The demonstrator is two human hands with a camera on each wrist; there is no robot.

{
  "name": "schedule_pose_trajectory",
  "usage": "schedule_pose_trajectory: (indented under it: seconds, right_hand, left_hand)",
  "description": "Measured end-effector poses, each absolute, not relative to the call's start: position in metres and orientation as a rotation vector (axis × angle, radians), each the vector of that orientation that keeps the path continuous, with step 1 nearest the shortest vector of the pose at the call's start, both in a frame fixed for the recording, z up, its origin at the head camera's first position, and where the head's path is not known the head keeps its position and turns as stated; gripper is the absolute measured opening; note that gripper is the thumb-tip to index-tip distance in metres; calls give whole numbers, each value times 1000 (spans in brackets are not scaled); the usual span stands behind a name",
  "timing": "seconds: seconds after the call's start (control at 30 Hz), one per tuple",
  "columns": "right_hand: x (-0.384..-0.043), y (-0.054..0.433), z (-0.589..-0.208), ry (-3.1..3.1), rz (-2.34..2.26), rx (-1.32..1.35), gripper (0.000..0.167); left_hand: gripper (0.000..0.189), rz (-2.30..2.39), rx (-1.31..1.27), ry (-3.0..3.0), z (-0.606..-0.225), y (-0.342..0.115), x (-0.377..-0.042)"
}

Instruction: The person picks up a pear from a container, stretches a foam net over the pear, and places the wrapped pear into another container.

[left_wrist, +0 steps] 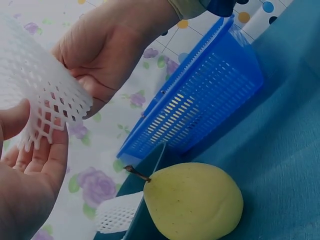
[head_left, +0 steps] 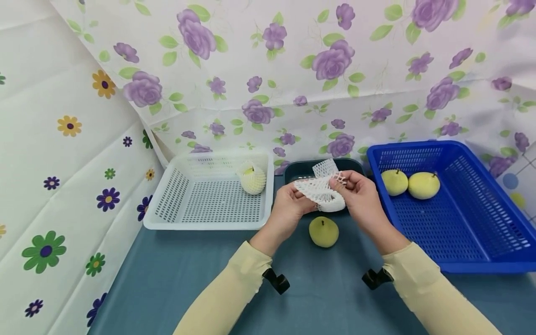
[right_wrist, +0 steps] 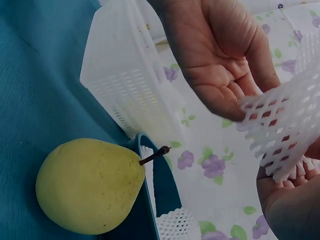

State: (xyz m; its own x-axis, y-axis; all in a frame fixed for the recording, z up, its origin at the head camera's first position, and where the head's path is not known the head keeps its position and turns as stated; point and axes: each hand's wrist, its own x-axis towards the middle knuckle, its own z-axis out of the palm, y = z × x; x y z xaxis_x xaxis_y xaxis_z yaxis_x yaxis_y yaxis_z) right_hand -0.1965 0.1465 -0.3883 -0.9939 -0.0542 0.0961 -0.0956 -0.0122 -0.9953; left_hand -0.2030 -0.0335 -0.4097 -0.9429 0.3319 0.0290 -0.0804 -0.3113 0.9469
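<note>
Both hands hold a white foam fruit net (head_left: 320, 191), a stretchy mesh sleeve, above a small dark green tray (head_left: 298, 168). My left hand (head_left: 288, 204) pinches its left end between thumb and fingers. At the other end, my right hand (head_left: 363, 197) grips the mesh near its edge. In the left wrist view the net (left_wrist: 47, 92) flares at its cut edge, with fingers showing through the holes. A bare yellow-green pear (head_left: 324, 231) stands stem up on the table just below the hands, in front of the tray.
To the left, a white basket (head_left: 209, 226) contains one pear in a foam net (head_left: 253, 180). A blue basket (head_left: 444, 237) at the right has two bare pears (head_left: 424, 185) in its far left corner. More foam netting (left_wrist: 117, 214) lies in the tray. Flowered cloth (head_left: 259, 83) hangs behind.
</note>
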Motion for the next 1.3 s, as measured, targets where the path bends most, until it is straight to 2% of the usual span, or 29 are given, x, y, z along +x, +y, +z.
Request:
schedule_pose_trajectory:
  seconds: [0.4, 0.83, 1.13, 1.3]
  right_hand:
    - [-192, 155, -394, -2431, 2160, 170, 42]
    - [-188, 155, -415, -2503, 2227, 56, 32]
    - [-183, 147, -435, -2494, 2227, -48, 29]
    - [-180, 147, -445, -2556, 2222, -67, 31]
  left_hand:
    - [34, 2362, 173, 1717, -410, -35, -203]
    - [30, 2287, 11, 1695, -429, -32, -199]
    - [20, 2210, -71, 1735, -457, -30, -197]
    - [22, 2191, -82, 1711, -466, -31, -196]
